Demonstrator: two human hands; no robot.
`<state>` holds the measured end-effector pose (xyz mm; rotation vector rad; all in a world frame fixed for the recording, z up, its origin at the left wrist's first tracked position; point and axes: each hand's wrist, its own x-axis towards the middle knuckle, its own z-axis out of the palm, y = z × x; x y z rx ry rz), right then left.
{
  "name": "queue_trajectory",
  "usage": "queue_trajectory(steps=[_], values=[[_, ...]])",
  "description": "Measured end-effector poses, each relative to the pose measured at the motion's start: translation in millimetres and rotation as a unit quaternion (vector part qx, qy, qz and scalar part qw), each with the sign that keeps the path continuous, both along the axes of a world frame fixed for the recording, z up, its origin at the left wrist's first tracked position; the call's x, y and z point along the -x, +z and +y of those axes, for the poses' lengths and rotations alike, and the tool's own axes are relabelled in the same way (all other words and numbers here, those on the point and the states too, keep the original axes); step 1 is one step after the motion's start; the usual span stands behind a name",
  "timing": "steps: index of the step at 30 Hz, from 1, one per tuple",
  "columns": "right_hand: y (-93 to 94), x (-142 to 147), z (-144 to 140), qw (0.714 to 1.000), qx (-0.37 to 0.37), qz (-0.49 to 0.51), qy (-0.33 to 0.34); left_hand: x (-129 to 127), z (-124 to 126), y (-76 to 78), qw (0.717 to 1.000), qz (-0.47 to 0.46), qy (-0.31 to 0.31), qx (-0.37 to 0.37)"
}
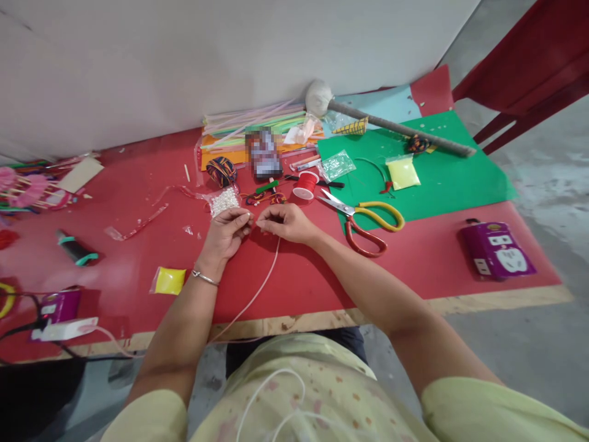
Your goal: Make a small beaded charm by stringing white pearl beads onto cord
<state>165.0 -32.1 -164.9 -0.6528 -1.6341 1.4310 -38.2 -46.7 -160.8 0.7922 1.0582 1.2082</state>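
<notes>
My left hand point(229, 233) and my right hand point(289, 222) face each other above the red table top point(257, 288), fingertips almost touching. Each is closed in a pinch; a tiny pale speck shows at the left fingertips, too small to name. Just behind my left hand lies a bag of white pearl beads point(224, 200). A spool of red thread point(306, 185) stands beyond my right hand. Scissors point(352, 212) with one yellow and one red handle lie spread to its right. A pale cord point(262, 288) runs from beneath my right hand to the table's front edge.
Behind my hands are a ball of multicoloured yarn point(221, 171), a phone point(265, 153) and coloured pipe cleaners point(257, 126). Green paper point(442, 184) holds a yellow packet point(403, 172) and a long grey stick point(396, 126). A purple power box point(497, 250) sits at right.
</notes>
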Motion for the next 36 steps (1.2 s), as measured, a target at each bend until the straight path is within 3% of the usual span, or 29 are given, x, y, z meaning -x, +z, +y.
queue_trajectory(steps=[15, 36], values=[[1.7, 0.0, -0.5, 1.000, -0.013, 0.001, -0.004, -0.9, -0.7, 4.5, 1.000, -0.001, -0.010, 0.017], [6.1, -2.7, -0.9, 1.000, 0.013, -0.011, 0.013, -6.1, -2.2, 5.5, 1.000, 0.013, -0.001, -0.016]])
